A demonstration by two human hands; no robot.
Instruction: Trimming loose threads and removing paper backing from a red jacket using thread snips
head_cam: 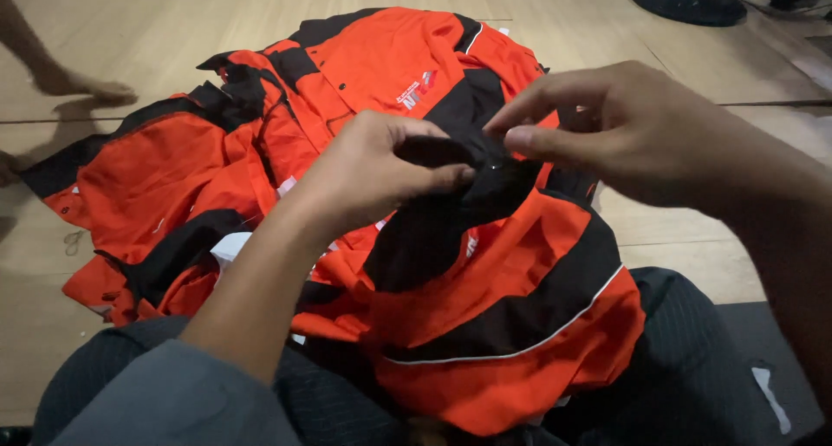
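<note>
Left hand point(373, 173): I pinch the jacket's black fabric point(485, 186).
Right hand point(607, 125): fingertips pinch the same fold.
Jacket point(485, 325): orange, on my lap.

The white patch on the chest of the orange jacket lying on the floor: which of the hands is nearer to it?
Left. The left hand pinches black fabric just below and left of the white patch. The right hand pinches the same fold, farther to the patch's right.

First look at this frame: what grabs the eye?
The heap of orange and black garments spread over the wooden floor, running from centre frame into the person's lap. Right at centre, the left hand and right hand pinch a black fabric fold between them. At far left, another person's bare foot stands on the floor.
</note>
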